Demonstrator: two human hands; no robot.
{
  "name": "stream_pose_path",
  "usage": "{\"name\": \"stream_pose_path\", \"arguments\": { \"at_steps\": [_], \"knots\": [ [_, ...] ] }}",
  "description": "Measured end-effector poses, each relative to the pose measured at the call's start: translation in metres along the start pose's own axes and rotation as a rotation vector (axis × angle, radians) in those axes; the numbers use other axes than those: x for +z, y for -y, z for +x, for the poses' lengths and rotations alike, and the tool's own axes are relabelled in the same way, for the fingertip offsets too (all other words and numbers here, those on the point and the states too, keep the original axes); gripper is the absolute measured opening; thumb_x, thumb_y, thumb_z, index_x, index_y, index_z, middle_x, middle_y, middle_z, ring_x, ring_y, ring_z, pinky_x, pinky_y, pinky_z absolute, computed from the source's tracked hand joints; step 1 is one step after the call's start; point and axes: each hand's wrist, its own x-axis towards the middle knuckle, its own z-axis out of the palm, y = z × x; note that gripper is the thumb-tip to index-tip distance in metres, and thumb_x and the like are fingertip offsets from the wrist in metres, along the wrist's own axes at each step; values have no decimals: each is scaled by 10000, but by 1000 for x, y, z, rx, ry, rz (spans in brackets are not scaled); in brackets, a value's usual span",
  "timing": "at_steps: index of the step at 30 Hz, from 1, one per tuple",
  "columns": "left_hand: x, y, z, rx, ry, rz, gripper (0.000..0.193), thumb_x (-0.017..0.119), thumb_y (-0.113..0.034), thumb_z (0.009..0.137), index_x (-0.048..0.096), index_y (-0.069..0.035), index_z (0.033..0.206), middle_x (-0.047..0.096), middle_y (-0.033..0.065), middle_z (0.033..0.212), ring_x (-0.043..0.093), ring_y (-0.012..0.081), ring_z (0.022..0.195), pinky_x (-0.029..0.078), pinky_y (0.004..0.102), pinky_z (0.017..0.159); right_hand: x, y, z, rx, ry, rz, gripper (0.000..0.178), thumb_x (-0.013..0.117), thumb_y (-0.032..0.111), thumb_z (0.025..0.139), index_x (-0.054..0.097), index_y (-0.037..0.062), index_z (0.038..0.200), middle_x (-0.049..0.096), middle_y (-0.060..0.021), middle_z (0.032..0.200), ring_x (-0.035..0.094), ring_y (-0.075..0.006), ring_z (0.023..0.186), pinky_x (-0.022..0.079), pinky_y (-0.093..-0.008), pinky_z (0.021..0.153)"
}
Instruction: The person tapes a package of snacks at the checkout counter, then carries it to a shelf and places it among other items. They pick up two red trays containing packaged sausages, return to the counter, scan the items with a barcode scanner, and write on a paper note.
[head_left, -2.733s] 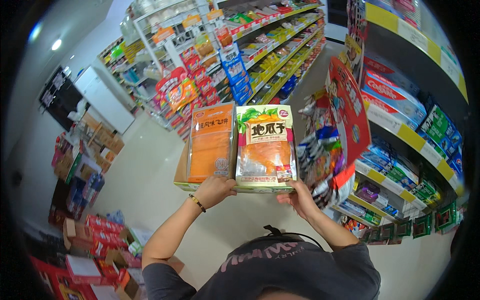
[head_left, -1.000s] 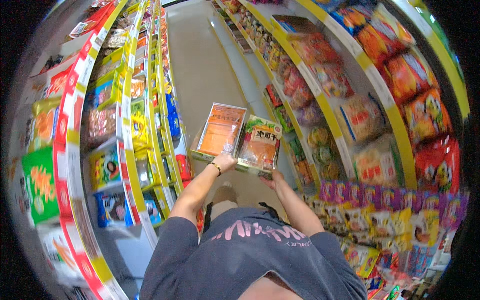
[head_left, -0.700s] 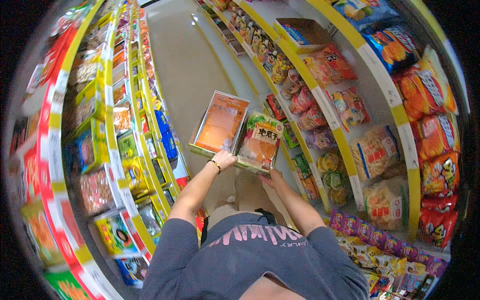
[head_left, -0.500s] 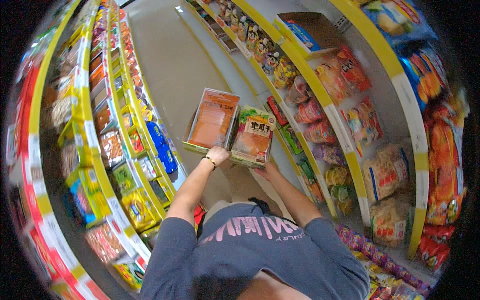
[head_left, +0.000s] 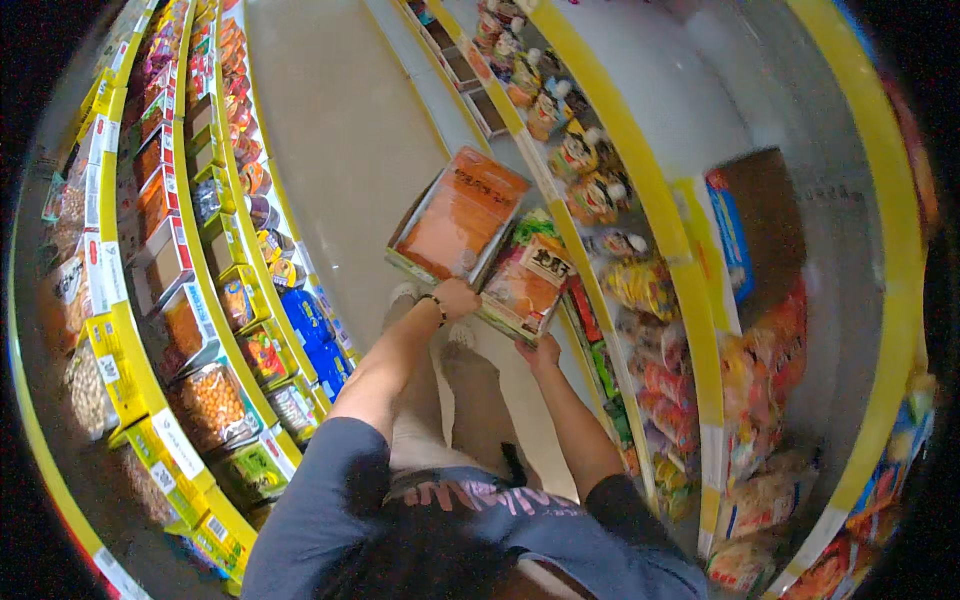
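Two shallow snack cartons are side by side in front of me, held at waist height and slanting up to the right. The left carton [head_left: 462, 215] has white edges and an orange inside; whether anything lies in it I cannot tell. In the right carton [head_left: 500, 325] sits a snack packet [head_left: 530, 277] with a green leafy picture on top and a cream label. My left hand [head_left: 459, 298], below a dark bracelet, is closed on the near edge where the cartons meet. At the near right corner of the right carton, my right hand [head_left: 539, 353] grips from below, its fingers partly hidden.
Stocked shelves with yellow edge strips [head_left: 690, 290] curve along the right, close to the cartons. More shelves line the left, with blue packs [head_left: 318, 345] and a bag of round brown snacks [head_left: 212, 400]. An aisle floor [head_left: 330, 130] runs between them; my shoes stand below the cartons.
The view has swung, and the right-hand shelves look nearer. Both cartons have turned clockwise in the picture, toward the right shelf. Both hands keep their hold.
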Motion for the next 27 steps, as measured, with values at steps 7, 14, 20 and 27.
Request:
{"name": "stream_pose_path", "arguments": {
  "at_steps": [7,14,20,27],
  "knots": [
    [24,88,91,158,-63,3,99,578,-126,736,677,-120,733,676,95,767,666,279,752,545,400,638,47,20,53,-122,-107,111,262,432,22,848,529,13,1090,580,-184,1017,621,-307,796,572,-410,618],
    [14,140,163,341,17,101,100,583,-109,741,680,-112,765,672,77,767,666,289,766,547,401,615,67,49,108,-167,-244,191,308,453,89,879,451,33,1182,554,-178,1023,604,-295,752,568,-414,648],
    [48,170,236,411,-144,37,62,591,-148,748,647,-122,745,646,71,710,646,289,726,515,404,580,54,58,165,-298,-216,321,347,481,210,923,443,78,1242,551,-159,1099,588,-317,889,562,-401,717],
    [62,183,296,411,62,-20,84,565,-114,823,648,-100,824,652,84,863,628,297,842,526,433,636,60,69,195,-364,-250,293,392,531,268,914,448,132,1272,549,-113,1175,573,-300,963,554,-400,777]
  ]
}}
